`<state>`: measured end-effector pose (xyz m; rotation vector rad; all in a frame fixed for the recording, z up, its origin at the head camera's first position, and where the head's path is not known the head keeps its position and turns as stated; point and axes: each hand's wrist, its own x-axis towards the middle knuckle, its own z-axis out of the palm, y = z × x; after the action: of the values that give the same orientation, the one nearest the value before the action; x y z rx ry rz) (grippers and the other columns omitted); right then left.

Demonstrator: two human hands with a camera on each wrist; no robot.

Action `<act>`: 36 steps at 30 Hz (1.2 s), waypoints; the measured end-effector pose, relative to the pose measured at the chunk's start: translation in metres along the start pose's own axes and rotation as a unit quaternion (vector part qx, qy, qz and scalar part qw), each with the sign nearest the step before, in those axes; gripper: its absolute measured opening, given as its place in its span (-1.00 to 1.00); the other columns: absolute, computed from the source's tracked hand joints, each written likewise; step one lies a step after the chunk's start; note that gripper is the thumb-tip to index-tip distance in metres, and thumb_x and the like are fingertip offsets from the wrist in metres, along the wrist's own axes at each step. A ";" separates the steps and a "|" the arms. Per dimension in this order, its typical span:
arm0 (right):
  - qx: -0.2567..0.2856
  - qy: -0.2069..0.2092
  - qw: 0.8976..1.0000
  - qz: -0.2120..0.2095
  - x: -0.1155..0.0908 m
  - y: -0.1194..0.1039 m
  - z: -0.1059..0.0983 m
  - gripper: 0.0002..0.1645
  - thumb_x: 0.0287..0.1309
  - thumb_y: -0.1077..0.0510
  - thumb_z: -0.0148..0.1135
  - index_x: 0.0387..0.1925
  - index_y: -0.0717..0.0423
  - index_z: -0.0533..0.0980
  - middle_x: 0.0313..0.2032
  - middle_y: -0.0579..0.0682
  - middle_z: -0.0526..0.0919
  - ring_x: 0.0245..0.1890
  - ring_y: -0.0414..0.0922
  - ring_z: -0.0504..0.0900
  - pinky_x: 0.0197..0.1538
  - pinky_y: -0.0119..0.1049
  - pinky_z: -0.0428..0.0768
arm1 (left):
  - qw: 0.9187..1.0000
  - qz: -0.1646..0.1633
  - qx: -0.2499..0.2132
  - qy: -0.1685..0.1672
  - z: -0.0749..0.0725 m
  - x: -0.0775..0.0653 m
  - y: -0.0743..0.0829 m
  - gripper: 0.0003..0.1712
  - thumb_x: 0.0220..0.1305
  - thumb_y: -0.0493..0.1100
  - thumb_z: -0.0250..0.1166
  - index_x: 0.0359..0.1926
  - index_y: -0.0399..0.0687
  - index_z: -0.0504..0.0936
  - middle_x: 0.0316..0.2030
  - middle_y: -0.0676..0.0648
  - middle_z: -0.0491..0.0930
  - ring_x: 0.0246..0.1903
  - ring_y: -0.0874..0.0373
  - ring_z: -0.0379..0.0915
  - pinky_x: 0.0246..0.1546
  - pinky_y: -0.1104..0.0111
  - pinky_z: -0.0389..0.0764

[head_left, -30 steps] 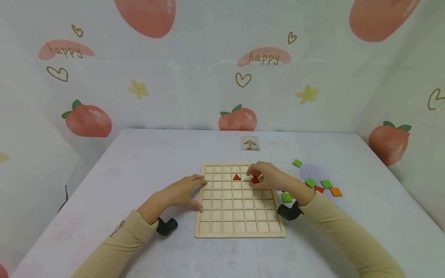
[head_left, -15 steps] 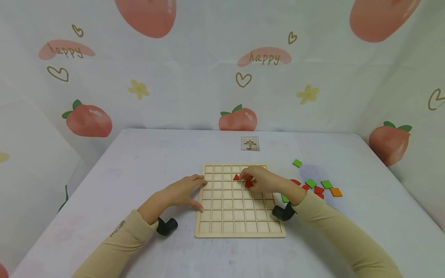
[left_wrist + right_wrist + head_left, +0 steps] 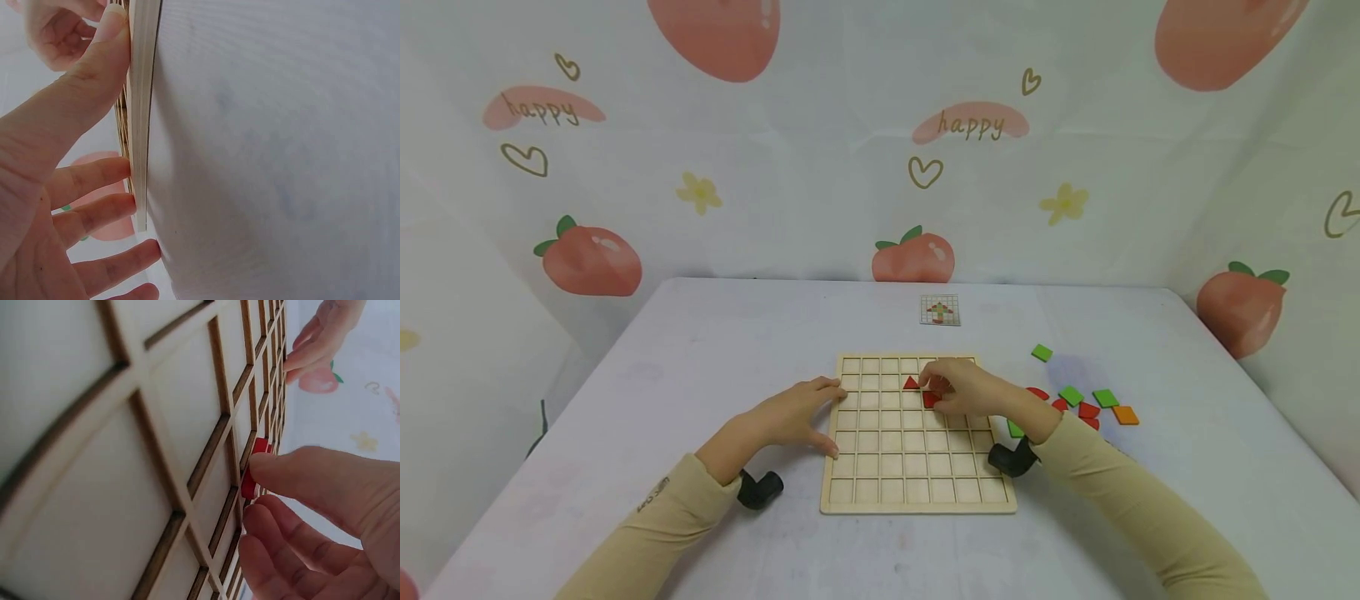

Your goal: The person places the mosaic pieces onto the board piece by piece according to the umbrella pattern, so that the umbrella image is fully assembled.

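The left hand [image 3: 790, 412], fingers apart, touched the board [image 3: 891, 464] beside it. Just left of the right hand [image 3: 967, 388] lay a red triangle [image 3: 911, 383]. That hand pinched a red piece [image 3: 929, 400] (more red peeked out behind), which had just slid left and tipped flatter, so it seemed nearly in a square.

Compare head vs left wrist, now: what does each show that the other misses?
Only head: the picture card beyond the board, the red triangle on the board, the red piece at the right hand's fingers, and loose green tiles, red tiles and an orange tile to the right.

Only left wrist: the board's left side face, close up, and the palm side of the left hand.

Both: the wooden grid board, the left hand, the right hand and the white tabletop.
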<state>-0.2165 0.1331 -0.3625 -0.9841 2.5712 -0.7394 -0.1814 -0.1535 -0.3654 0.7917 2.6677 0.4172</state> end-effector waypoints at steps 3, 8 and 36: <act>-0.007 -0.001 1.000 -0.005 0.000 0.002 0.000 -0.73 0.04 0.34 0.26 -0.15 0.21 0.51 -0.27 0.02 0.62 -0.25 -0.18 0.54 -0.16 -0.41 0.56 | 1.000 -0.002 0.000 -0.001 -0.001 0.000 0.000 -0.01 -0.12 0.16 0.45 0.28 -0.20 0.31 0.34 -0.26 0.20 0.30 -0.24 0.16 0.28 -0.03 0.28; -0.012 0.003 1.000 -0.020 -0.001 0.004 0.001 -0.75 0.05 0.34 0.27 -0.17 0.22 0.51 -0.30 0.02 0.64 -0.28 -0.18 0.57 -0.20 -0.44 0.55 | 1.000 -0.001 0.004 -0.001 -0.001 0.000 0.001 -0.01 -0.12 0.16 0.45 0.28 -0.21 0.31 0.34 -0.26 0.20 0.30 -0.24 0.17 0.27 -0.03 0.29; 0.016 0.012 0.995 0.098 -0.078 0.055 -0.034 -0.72 0.03 0.16 0.34 -0.20 0.18 0.54 -0.28 -0.04 0.62 -0.28 -0.19 0.54 -0.17 -0.38 0.57 | 1.000 0.007 0.018 0.001 -0.002 -0.001 0.002 -0.02 -0.11 0.18 0.44 0.27 -0.22 0.32 0.33 -0.27 0.22 0.29 -0.24 0.18 0.26 -0.02 0.30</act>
<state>-0.2043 0.2342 -0.3583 -0.7054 2.6211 -0.7395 -0.1810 -0.1529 -0.3632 0.8202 2.6802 0.3736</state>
